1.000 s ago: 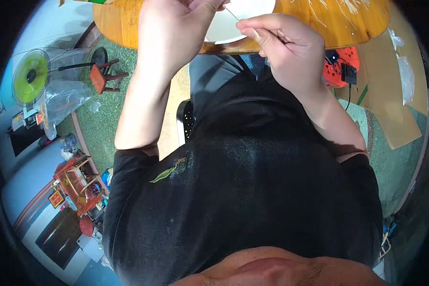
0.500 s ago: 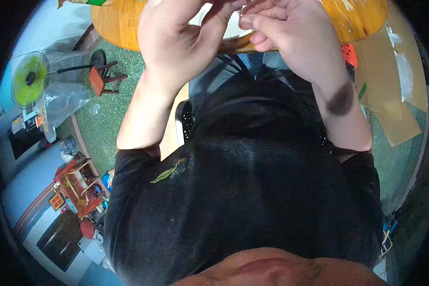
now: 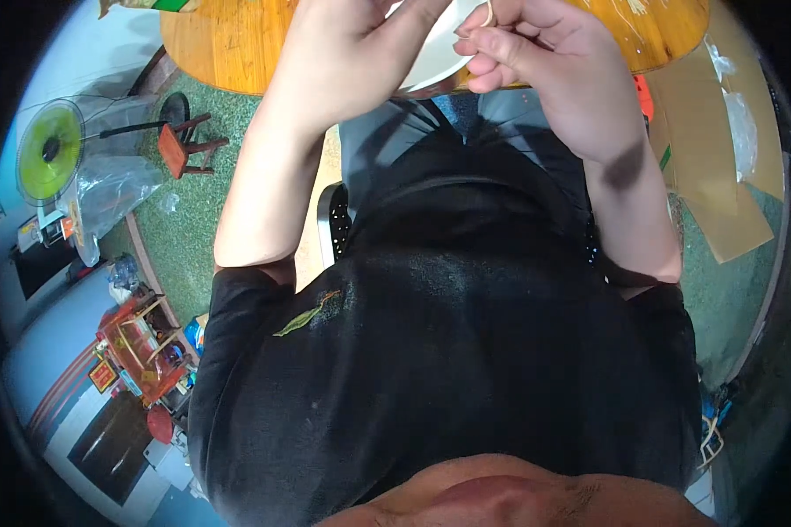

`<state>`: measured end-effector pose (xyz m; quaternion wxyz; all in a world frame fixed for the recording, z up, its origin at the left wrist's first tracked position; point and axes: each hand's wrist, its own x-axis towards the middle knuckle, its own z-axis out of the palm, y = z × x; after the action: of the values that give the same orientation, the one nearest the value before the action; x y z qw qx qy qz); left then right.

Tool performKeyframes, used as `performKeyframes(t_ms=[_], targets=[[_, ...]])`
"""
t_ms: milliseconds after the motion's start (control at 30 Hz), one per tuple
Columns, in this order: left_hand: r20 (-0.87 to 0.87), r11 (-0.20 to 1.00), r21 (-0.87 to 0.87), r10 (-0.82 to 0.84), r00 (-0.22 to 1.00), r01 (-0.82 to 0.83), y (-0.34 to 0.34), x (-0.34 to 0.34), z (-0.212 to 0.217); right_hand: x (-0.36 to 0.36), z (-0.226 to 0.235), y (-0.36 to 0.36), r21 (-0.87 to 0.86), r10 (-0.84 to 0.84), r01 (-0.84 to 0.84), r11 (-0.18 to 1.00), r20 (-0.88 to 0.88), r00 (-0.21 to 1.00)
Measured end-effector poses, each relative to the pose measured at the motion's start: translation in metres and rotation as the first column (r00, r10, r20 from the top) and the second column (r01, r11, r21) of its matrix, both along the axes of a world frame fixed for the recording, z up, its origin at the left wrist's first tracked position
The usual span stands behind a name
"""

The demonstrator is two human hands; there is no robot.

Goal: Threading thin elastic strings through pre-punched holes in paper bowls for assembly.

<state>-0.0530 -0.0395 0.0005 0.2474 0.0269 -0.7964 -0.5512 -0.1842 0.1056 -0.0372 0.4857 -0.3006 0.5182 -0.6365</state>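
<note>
My right hand (image 3: 558, 66) is closed in a pinch on a thin pale strand (image 3: 489, 14) that curves up from the fingertips; its exact kind I cannot make out. My left hand (image 3: 360, 53) is to the left, its thumb stretched toward the upper edge. The left fingertips lie beyond the picture, so what they hold is hidden. Between and beneath the hands, a white dish (image 3: 439, 57) sits at the near edge of the wooden table (image 3: 224, 44), partly covered by both hands.
More pale strands (image 3: 637, 7) lie on the table at the upper right. Flattened cardboard (image 3: 703, 123) spreads on the floor to the right. Leftward stand a green fan (image 3: 51, 151) and a small red stool (image 3: 172, 151). A green leaf (image 3: 301, 321) clings to my black top.
My left hand has moved up and right, uncovering more of the white dish. The pale strand at my right fingertips now shows more clearly, and the two hands look farther apart.
</note>
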Motion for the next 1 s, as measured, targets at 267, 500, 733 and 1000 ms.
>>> performKeyframes(t_ms=[267, 500, 733, 1000], targets=[[-0.067, 0.968, -0.073, -0.247, 0.967, 0.242, -0.007, 0.004, -0.011, -0.006, -0.017, 0.014, -0.083, 0.001, 0.006, 0.997, 0.082, 0.997], [0.255, 0.906, -0.404, -0.018, 0.967, 0.124, -0.007, 0.010, 0.001, -0.019, -0.050, 0.018, -0.289, 0.149, -0.149, 0.946, -0.019, 0.989], [-0.092, 0.889, -0.393, -0.293, 0.952, 0.235, -0.012, 0.008, -0.009, -0.018, -0.049, 0.022, -0.267, 0.131, -0.129, 0.955, -0.009, 0.991], [-0.072, 0.880, -0.384, -0.332, 0.941, 0.281, -0.008, 0.003, -0.010, -0.017, -0.031, 0.029, -0.108, 0.090, -0.126, 0.986, -0.284, 0.955]])
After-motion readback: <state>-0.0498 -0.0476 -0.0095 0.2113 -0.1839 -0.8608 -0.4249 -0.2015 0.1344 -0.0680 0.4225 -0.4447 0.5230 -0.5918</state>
